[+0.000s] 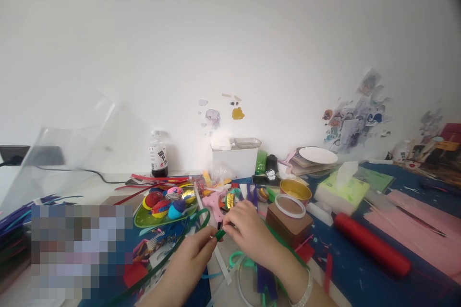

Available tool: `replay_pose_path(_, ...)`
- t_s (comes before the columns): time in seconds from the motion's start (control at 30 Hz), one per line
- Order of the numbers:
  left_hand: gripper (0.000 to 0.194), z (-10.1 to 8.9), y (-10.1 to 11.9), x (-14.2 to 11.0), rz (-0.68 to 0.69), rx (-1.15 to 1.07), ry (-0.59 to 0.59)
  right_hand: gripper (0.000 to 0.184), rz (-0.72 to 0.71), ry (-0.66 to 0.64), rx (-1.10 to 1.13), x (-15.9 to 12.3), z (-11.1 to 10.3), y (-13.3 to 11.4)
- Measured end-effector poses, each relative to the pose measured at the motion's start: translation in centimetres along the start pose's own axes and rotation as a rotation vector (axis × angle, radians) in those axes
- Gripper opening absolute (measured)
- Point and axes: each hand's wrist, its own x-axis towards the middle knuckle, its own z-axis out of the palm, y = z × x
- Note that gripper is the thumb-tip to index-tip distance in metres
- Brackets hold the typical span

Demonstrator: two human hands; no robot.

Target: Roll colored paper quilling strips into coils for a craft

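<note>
My left hand and my right hand meet over the middle of the table. Their fingertips pinch a small dark green ribbon fold between them. A long green strip curves past my left hand, and more green shows behind my right forearm. Just beyond the fingers lies a pink glue gun, its dark nozzle close to the fold. Behind my right hand sits a ball wrapped in gold and green. Green-handled scissors lie beneath my right wrist, partly hidden.
Left stands a green tray of colourful wrapped balls, with a bottle behind. At right are a brown box bearing a white ring, a gold tin, a tissue pack and a red roll.
</note>
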Motion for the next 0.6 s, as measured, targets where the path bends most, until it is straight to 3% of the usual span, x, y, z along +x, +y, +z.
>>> replay_pose_path(0.37,0.028,0.4,-0.7,0.2,0.105,0.093,0.077,0.004,-0.086,-0.031,-0.048,-0.1,-0.2,-0.2)
replay_pose_path(0.6,0.029,0.4,-0.8,0.0,0.141,0.323,0.135,0.008,-0.164,0.006,-0.22,0.0,0.9,0.4)
